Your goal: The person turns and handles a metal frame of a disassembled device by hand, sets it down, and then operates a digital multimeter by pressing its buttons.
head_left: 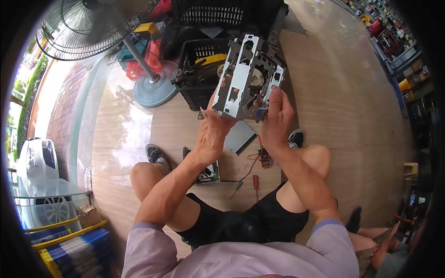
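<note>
Raised in front of me is a metal chassis (241, 85) with cut-outs and bare brackets, which looks like the frame of an electronic device. My left hand (212, 132) grips its lower left corner, the thumb on the near edge and fingers partly hidden beneath. At the lower right side, my right hand (279, 116) is closed on the same chassis, its fingers against the side. Below on the floor lie a flat silver panel (237, 134), an orange multimeter (264, 158), a red screwdriver (256, 180), a green screwdriver (237, 186) and an opened unit with a circuit board (212, 173).
Beyond the chassis stands a black crate (187, 95) of parts. A fan (155, 85) with a round base is at the left, near a red plastic bag (147, 62). Another person's arm (384, 248) shows at the lower right. Shelves of goods (389, 41) line the right side.
</note>
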`<move>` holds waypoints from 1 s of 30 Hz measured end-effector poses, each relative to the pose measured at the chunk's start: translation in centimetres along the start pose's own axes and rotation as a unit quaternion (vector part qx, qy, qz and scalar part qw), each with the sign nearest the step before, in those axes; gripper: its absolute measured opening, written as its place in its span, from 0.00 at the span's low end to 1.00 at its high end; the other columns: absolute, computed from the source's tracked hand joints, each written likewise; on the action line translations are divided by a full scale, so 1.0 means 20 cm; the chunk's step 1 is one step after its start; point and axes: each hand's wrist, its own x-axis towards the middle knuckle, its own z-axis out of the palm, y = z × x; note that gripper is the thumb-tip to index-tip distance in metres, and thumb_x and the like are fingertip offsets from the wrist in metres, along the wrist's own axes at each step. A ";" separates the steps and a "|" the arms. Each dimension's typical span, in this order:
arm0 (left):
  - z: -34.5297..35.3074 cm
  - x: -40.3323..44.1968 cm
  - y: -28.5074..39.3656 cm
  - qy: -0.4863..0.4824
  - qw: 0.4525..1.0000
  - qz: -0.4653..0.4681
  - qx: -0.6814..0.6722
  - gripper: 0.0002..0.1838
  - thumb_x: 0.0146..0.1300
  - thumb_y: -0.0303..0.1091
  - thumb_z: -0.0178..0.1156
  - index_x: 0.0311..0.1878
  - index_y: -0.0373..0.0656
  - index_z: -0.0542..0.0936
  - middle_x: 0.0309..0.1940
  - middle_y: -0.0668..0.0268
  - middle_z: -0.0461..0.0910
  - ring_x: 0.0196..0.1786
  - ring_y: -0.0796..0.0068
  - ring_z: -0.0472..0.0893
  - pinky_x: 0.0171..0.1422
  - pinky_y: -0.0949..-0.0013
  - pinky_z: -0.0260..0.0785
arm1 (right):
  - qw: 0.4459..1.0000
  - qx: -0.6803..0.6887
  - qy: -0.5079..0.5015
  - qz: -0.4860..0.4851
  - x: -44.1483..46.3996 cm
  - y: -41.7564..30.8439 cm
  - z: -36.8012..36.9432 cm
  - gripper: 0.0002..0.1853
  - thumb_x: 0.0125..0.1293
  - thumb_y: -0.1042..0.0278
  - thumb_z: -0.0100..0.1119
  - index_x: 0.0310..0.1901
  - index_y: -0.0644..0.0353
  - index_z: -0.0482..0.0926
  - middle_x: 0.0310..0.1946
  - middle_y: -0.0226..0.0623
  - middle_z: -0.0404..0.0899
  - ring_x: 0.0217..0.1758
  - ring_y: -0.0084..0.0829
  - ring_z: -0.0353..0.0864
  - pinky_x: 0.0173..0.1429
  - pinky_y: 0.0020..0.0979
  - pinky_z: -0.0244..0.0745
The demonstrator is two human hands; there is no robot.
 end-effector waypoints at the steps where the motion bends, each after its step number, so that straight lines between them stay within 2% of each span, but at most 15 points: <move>1: 0.03 -0.01 0.03 0.018 1.000 -0.007 -0.019 0.56 0.70 0.79 0.35 0.86 0.44 0.40 0.82 0.59 0.55 0.81 0.61 0.62 0.83 0.51 0.56 | 1.000 0.004 -0.006 0.018 -0.02 -0.05 0.01 0.23 0.85 0.49 0.47 0.51 0.63 0.80 0.33 0.24 0.79 0.32 0.13 0.73 0.35 0.20 0.70; 6: 0.09 0.03 0.09 0.081 0.995 -0.007 -0.059 0.63 0.60 0.87 0.39 0.86 0.47 0.45 0.77 0.56 0.66 0.75 0.57 0.71 0.81 0.46 0.59 | 1.000 0.015 -0.022 0.007 -0.04 -0.03 0.02 0.24 0.85 0.50 0.48 0.48 0.66 0.81 0.33 0.25 0.80 0.36 0.13 0.73 0.40 0.21 0.70; 10: 0.07 0.04 0.11 0.114 0.991 0.016 -0.071 0.57 0.69 0.82 0.33 0.85 0.44 0.46 0.75 0.48 0.67 0.74 0.53 0.72 0.79 0.49 0.62 | 0.998 0.020 -0.052 0.039 -0.05 -0.02 0.05 0.24 0.84 0.50 0.49 0.46 0.66 0.82 0.34 0.26 0.80 0.36 0.14 0.72 0.42 0.21 0.71; 11: 0.07 0.04 0.12 0.119 0.991 0.022 -0.064 0.53 0.73 0.79 0.31 0.84 0.42 0.48 0.72 0.48 0.71 0.72 0.54 0.73 0.78 0.51 0.64 | 0.997 0.017 -0.055 0.050 -0.06 0.00 0.05 0.24 0.84 0.49 0.49 0.45 0.66 0.82 0.34 0.26 0.81 0.36 0.14 0.72 0.43 0.21 0.71; 13: 0.02 0.04 0.14 0.089 0.995 0.042 -0.033 0.47 0.79 0.71 0.32 0.84 0.42 0.48 0.73 0.55 0.71 0.71 0.62 0.77 0.72 0.57 0.73 | 0.997 -0.018 -0.055 0.052 -0.06 0.02 0.06 0.24 0.83 0.49 0.51 0.44 0.66 0.83 0.32 0.26 0.80 0.31 0.14 0.71 0.36 0.22 0.72; 14: 0.01 0.04 0.14 0.093 0.993 0.057 -0.035 0.44 0.81 0.68 0.31 0.83 0.39 0.52 0.66 0.54 0.78 0.65 0.63 0.81 0.68 0.60 0.76 | 0.996 -0.030 -0.060 0.061 -0.06 0.01 0.05 0.24 0.83 0.48 0.51 0.44 0.66 0.83 0.31 0.25 0.80 0.30 0.14 0.70 0.33 0.23 0.72; 16: -0.02 0.05 0.14 0.117 0.991 0.051 -0.041 0.43 0.81 0.66 0.31 0.83 0.39 0.54 0.62 0.54 0.81 0.62 0.64 0.83 0.66 0.60 0.77 | 0.996 -0.029 -0.052 0.060 -0.05 0.01 0.07 0.24 0.82 0.49 0.52 0.41 0.66 0.83 0.26 0.23 0.77 0.25 0.13 0.71 0.25 0.25 0.74; 17: -0.03 0.05 0.14 0.128 0.990 0.049 -0.044 0.42 0.82 0.66 0.31 0.82 0.39 0.54 0.61 0.54 0.82 0.61 0.65 0.84 0.66 0.61 0.77 | 0.995 -0.055 -0.055 0.067 -0.05 -0.01 0.08 0.24 0.81 0.48 0.53 0.40 0.66 0.83 0.25 0.23 0.76 0.25 0.14 0.72 0.25 0.25 0.75; 18: -0.02 0.05 0.14 0.148 0.988 0.045 -0.021 0.41 0.83 0.64 0.31 0.81 0.37 0.59 0.60 0.56 0.83 0.59 0.69 0.83 0.65 0.65 0.76 | 0.992 -0.081 -0.058 0.073 -0.04 -0.04 0.07 0.24 0.81 0.48 0.53 0.40 0.65 0.83 0.24 0.23 0.76 0.25 0.14 0.73 0.25 0.25 0.76; 21: 0.00 0.02 0.19 0.202 0.972 0.034 0.115 0.41 0.82 0.63 0.31 0.78 0.37 0.65 0.63 0.57 0.80 0.64 0.66 0.80 0.71 0.63 0.70 | 0.972 -0.182 -0.107 0.103 0.02 -0.08 0.03 0.25 0.78 0.47 0.55 0.37 0.65 0.83 0.21 0.29 0.78 0.21 0.18 0.77 0.22 0.24 0.72; 22: 0.00 0.02 0.13 0.233 0.962 0.072 0.126 0.40 0.83 0.63 0.32 0.77 0.37 0.68 0.62 0.58 0.81 0.60 0.71 0.81 0.66 0.69 0.72 | 0.964 -0.191 -0.128 0.136 0.03 -0.10 0.03 0.24 0.78 0.47 0.55 0.37 0.65 0.83 0.21 0.31 0.79 0.20 0.19 0.77 0.21 0.24 0.71; 25: -0.04 0.06 0.12 0.212 0.911 0.160 0.314 0.40 0.83 0.63 0.32 0.77 0.36 0.68 0.55 0.58 0.85 0.56 0.73 0.83 0.62 0.72 0.73 | 0.960 -0.156 -0.132 0.194 0.04 -0.11 0.00 0.24 0.78 0.48 0.54 0.40 0.66 0.83 0.22 0.35 0.81 0.17 0.22 0.77 0.19 0.23 0.67; 26: -0.05 0.02 0.16 0.178 0.961 0.059 0.203 0.36 0.85 0.58 0.36 0.76 0.33 0.66 0.51 0.62 0.83 0.51 0.78 0.80 0.58 0.73 0.73 | 0.962 -0.134 -0.126 0.203 0.05 -0.11 -0.01 0.24 0.79 0.49 0.54 0.41 0.66 0.83 0.22 0.36 0.81 0.16 0.22 0.77 0.18 0.23 0.65; 27: -0.06 0.05 0.16 0.216 0.964 0.032 0.151 0.37 0.84 0.59 0.35 0.75 0.33 0.67 0.43 0.63 0.85 0.45 0.77 0.82 0.50 0.72 0.76 | 0.970 -0.108 -0.112 0.189 0.06 -0.11 -0.02 0.24 0.79 0.49 0.54 0.42 0.66 0.83 0.22 0.36 0.81 0.17 0.22 0.77 0.18 0.24 0.65; 30: -0.11 0.08 0.17 0.234 0.972 -0.014 0.022 0.40 0.82 0.63 0.36 0.72 0.31 0.69 0.35 0.58 0.86 0.38 0.69 0.85 0.43 0.67 0.80 | 0.988 -0.041 -0.072 0.129 0.11 -0.12 -0.08 0.23 0.80 0.49 0.54 0.47 0.66 0.83 0.25 0.36 0.82 0.19 0.22 0.78 0.22 0.24 0.68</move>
